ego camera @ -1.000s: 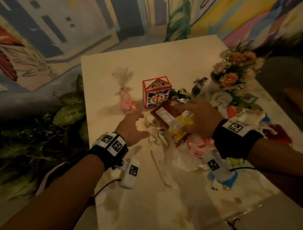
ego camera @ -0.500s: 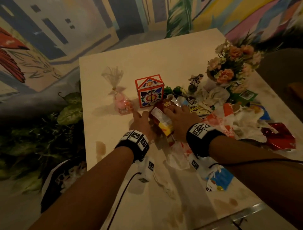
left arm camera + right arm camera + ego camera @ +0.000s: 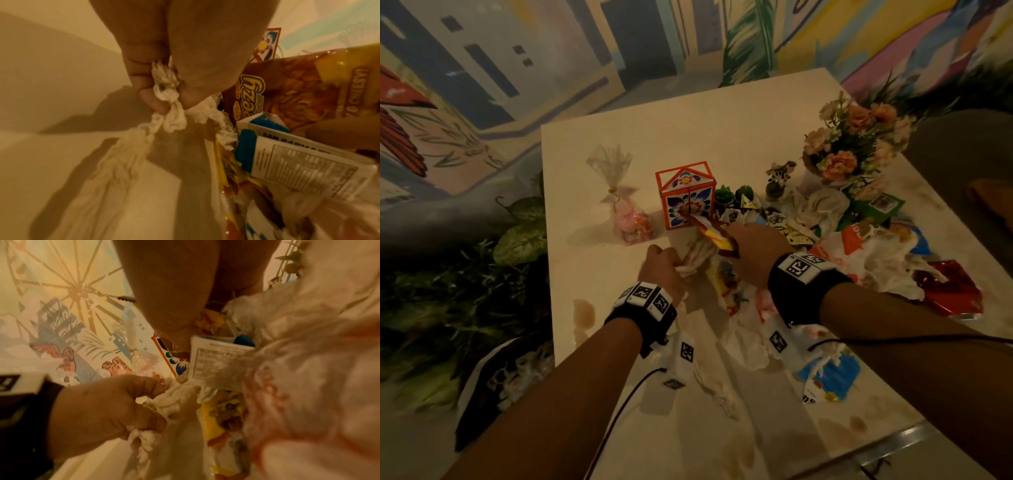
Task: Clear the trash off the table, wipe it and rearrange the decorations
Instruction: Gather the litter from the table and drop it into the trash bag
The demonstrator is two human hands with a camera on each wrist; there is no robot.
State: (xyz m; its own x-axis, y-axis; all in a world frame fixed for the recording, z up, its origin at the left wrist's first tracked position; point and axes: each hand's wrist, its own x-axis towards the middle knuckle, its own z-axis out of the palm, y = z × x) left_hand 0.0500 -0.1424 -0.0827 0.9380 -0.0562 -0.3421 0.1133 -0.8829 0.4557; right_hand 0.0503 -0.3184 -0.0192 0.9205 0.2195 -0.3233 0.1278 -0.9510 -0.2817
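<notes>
My left hand grips the twisted rim of a white plastic bag, just in front of the floral box. In the left wrist view my fingers curl round that bag rim. My right hand holds a brown and yellow snack wrapper at the bag's mouth. The snack wrapper and a white and blue carton with a nutrition label sit together beside the bag. In the right wrist view the carton lies under my right hand, with my left hand below it.
On the pale table stand a floral box, a cellophane candy bag, small cacti, a figurine and a flower bouquet. Crumpled trash, red foil and a blue wrapper lie right. Brown stains mark the near left.
My left hand went from reaching open to gripping the bag's rim. My right hand carried the snack wrapper left and forward, up to the floral box.
</notes>
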